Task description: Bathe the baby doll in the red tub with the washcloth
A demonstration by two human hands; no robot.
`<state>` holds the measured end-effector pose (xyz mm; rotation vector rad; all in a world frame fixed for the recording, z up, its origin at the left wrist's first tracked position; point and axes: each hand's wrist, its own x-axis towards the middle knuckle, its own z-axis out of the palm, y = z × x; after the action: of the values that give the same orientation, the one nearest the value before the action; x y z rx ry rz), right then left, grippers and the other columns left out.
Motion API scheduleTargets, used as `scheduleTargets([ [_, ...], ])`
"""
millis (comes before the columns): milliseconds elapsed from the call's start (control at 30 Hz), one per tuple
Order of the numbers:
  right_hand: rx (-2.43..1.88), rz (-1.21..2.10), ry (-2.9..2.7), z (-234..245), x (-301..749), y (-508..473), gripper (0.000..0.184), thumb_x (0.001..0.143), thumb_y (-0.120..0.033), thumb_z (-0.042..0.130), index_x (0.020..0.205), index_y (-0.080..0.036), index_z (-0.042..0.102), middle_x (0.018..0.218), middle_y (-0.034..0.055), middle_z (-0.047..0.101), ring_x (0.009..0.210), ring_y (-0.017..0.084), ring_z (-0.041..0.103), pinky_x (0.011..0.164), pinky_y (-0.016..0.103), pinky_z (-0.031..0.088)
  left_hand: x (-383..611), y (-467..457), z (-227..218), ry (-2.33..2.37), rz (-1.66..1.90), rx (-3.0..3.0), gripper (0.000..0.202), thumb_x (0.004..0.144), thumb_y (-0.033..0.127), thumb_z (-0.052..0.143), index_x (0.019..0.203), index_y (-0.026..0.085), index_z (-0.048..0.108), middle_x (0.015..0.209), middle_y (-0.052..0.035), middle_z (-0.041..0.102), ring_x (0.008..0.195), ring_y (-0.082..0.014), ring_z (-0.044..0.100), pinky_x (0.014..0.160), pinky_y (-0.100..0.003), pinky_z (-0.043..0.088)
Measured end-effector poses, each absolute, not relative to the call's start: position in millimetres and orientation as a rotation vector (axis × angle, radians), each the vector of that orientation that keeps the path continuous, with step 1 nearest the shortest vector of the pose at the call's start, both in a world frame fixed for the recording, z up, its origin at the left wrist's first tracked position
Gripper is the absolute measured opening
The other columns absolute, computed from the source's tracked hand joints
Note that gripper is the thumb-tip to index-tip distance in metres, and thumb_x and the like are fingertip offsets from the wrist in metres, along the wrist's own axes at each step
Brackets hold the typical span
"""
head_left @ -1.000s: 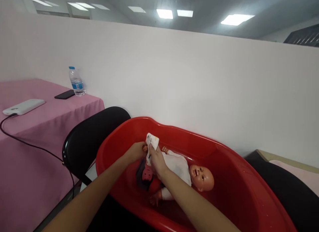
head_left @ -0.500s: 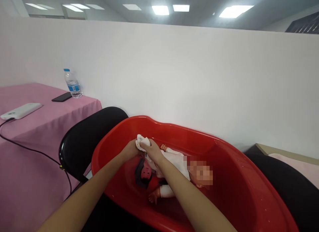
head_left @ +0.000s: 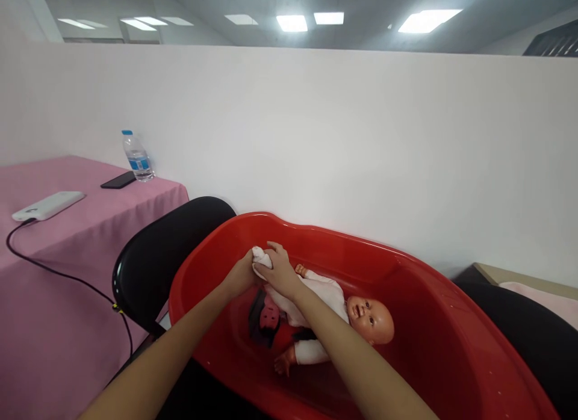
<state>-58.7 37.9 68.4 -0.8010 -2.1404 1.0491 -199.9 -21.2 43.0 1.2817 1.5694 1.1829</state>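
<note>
A bunched white cloth (head_left: 262, 257) is gripped between my two hands above the left part of a red tub (head_left: 343, 236). My left hand (head_left: 241, 277) closes round its left side, fingers partly hidden. My right hand (head_left: 282, 275) holds it from the right, thumb across the front. Whether the cloth belongs to the doll's clothing, I cannot tell. Below lies a baby doll (head_left: 327, 296) in a white top, on its back with its head to the right. My right arm crosses over it and hides part of its body. A pink-and-black item (head_left: 270, 318) sits beside the doll.
A black chair (head_left: 167, 251) stands left of the tub. Beyond it, a pink-covered table (head_left: 90, 227) bears a water bottle (head_left: 139, 158), a phone (head_left: 118, 180) and a white power bank (head_left: 49, 205) with a cable. A white wall (head_left: 338, 137) rises behind the tub.
My right hand has shifted its grip on the white cloth, its fingers now raised over the top. Less of the cloth shows. The view has shifted slightly.
</note>
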Motion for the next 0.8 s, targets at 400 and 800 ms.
scheduleTargets([
  [400, -0.775, 1.379, -2.258, 89, -49, 52, 0.023, 0.083, -0.037, 0.070, 0.102, -0.023, 0.069, 0.093, -0.0004, 0.071, 0.085, 0.019, 0.064, 0.083, 0.034, 0.051, -196, -22, 52, 1.556, 1.241, 1.068, 0.098, 0.061, 0.011, 0.078, 0.150, 0.019, 0.037, 0.097, -0.0018, 0.070, 0.067, -0.0165, 0.065, 0.062, -0.030, 0.055],
  [800, -0.427, 0.947, -2.788, 112, -47, 81, 0.015, 0.071, -0.014, 0.073, 0.081, -0.024, 0.078, 0.077, -0.0031, 0.074, 0.074, 0.018, 0.064, 0.070, 0.029, 0.046, -200, -25, 59, 1.699, 1.158, 1.175, 0.117, 0.059, 0.020, 0.084, 0.162, 0.006, 0.029, 0.103, -0.0081, 0.074, 0.084, -0.0220, 0.070, 0.070, -0.030, 0.057],
])
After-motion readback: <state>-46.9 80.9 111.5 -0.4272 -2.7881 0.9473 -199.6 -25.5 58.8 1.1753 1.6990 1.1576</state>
